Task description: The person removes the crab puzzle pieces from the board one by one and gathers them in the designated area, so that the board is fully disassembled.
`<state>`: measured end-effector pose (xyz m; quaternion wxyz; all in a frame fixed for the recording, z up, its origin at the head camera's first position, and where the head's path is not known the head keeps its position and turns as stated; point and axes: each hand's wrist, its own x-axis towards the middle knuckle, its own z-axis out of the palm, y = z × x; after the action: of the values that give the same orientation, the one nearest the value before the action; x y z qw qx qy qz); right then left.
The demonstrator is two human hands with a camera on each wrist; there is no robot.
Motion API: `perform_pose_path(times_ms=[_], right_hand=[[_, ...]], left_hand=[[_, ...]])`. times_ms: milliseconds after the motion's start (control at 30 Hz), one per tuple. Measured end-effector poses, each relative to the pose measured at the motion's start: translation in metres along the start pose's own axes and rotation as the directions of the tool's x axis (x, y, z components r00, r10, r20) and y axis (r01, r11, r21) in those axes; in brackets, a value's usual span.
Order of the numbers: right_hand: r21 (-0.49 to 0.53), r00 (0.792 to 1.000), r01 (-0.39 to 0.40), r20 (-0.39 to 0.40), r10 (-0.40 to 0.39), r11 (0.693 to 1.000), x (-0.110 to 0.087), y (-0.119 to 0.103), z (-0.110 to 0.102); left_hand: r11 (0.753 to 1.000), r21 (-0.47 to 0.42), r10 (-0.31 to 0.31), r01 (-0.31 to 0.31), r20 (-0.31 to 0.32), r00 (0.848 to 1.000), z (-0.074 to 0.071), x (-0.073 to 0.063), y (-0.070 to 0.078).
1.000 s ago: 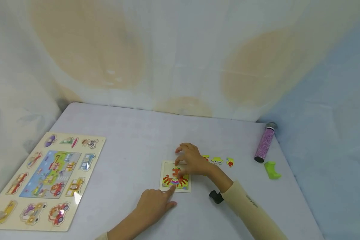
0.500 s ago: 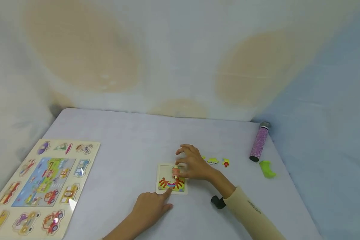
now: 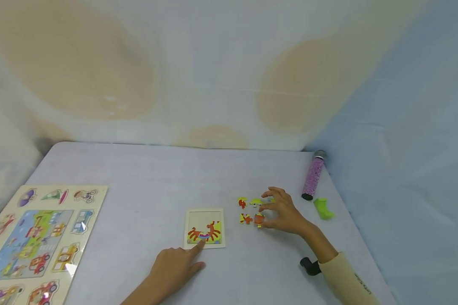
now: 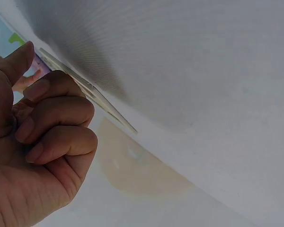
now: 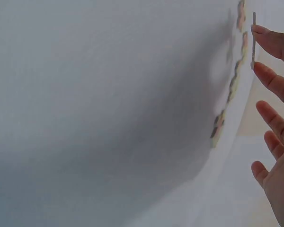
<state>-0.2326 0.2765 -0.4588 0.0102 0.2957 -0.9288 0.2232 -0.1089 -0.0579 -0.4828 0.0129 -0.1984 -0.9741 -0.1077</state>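
Observation:
In the head view my left hand (image 3: 173,269) rests its extended index finger on the lower edge of a small framed jigsaw puzzle (image 3: 198,216). Its other fingers curl in, as the left wrist view shows. Pieces with a red-brown animal picture fill the tray's lower part; bare backing shows above. To the right, my right hand (image 3: 286,214) pinches an orange puzzle piece (image 3: 258,220) between thumb and index finger. The right wrist view shows that thin piece (image 5: 253,42) edge-on, slightly off the table. Beside it lie loose pieces, including a red-and-yellow one (image 3: 245,218).
A large vehicle-picture puzzle board (image 3: 89,203) lies at the left. A pink glitter microphone (image 3: 313,177) and a bright green boot-shaped piece (image 3: 323,209) lie at the right edge. A black object (image 3: 310,267) shows by the right sleeve. Cloth walls stand behind and beside the table.
My right hand has lifted the orange piece out of the tray and carried it right, over to the loose pieces. My left index finger stays on the tray's lower edge. The head view has shifted.

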Motion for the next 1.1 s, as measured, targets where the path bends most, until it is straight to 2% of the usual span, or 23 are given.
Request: perform_pose_path(times_ms=[300,433,567,767,933,1100], right_hand=[[-0.046,0.995,-0.05,0.082,0.054,0.998,0.003,0.014,0.004],[-0.045,0.994,-0.058,0.085,0.062,0.997,0.003,0.015,0.005],[-0.03,0.999,-0.027,0.047,0.028,0.999,0.004,0.01,0.005],[0.04,0.997,0.073,-0.01,-0.073,0.996,0.02,-0.026,0.015],[0.037,0.989,0.135,0.05,-0.137,0.99,0.043,-0.06,0.034],[0.042,0.986,0.126,0.106,-0.13,0.991,0.058,-0.079,0.053]], left_hand=[[0.999,-0.013,-0.035,0.036,0.032,0.999,0.0,-0.002,-0.002],[0.999,-0.024,-0.031,0.032,0.045,0.998,0.0,-0.002,-0.002],[0.999,-0.032,-0.016,0.018,0.048,0.999,0.001,-0.001,-0.003],[1.0,-0.016,0.002,-0.001,0.02,1.0,0.001,0.002,-0.002],[0.999,0.04,0.032,-0.032,0.003,0.999,0.002,0.009,0.007],[0.992,0.109,0.066,-0.062,-0.029,0.997,0.003,0.014,0.014]])
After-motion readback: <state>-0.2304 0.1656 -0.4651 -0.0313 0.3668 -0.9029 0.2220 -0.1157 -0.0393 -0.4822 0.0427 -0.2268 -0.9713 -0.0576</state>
